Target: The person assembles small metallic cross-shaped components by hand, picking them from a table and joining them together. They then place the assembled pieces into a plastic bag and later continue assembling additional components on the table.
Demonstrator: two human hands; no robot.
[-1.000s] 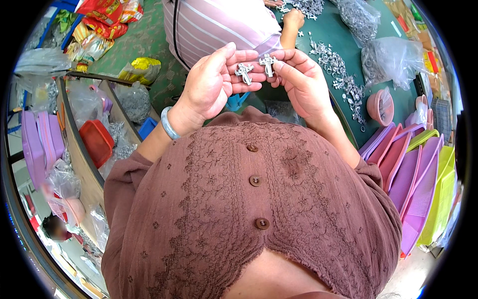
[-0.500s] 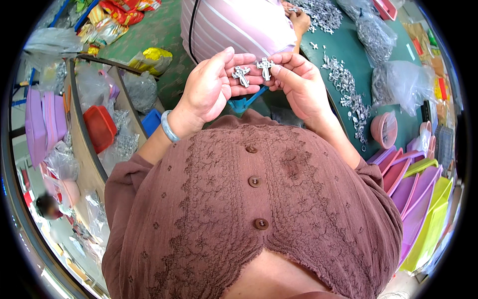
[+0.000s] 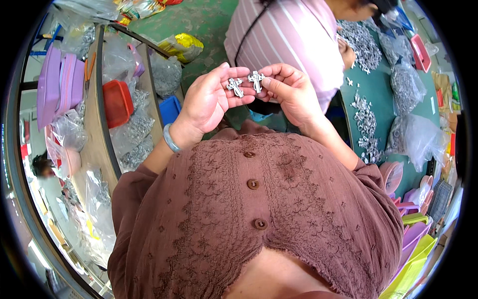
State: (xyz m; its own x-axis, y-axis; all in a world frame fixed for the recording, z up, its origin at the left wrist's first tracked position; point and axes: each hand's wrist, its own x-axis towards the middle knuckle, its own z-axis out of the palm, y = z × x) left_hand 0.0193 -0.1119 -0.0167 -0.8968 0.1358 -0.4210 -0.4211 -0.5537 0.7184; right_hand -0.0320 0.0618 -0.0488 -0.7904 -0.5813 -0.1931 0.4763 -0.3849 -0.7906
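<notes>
My left hand is palm up, its fingers loosely extended and its thumb raised. A silver cross pendant with an ornate front rests tilted across those fingers. Just to its right, a second silver cross pendant stands almost upright between the thumb and fingers of my right hand. The two crosses are side by side and apart, and the fingertips of both hands nearly meet behind them. A pale bluish bangle circles my left wrist.
A person in a striped pink top sits ahead, at a green table with heaped silver metal parts and clear bags of parts. On the left, shelves hold a red tray and purple bins. Stacked trays stand at right.
The view has turned left, so the surroundings shift rightward. The person ahead has leaned, and part of their head now shows. My hands still hold both crosses, slightly lower in view.
</notes>
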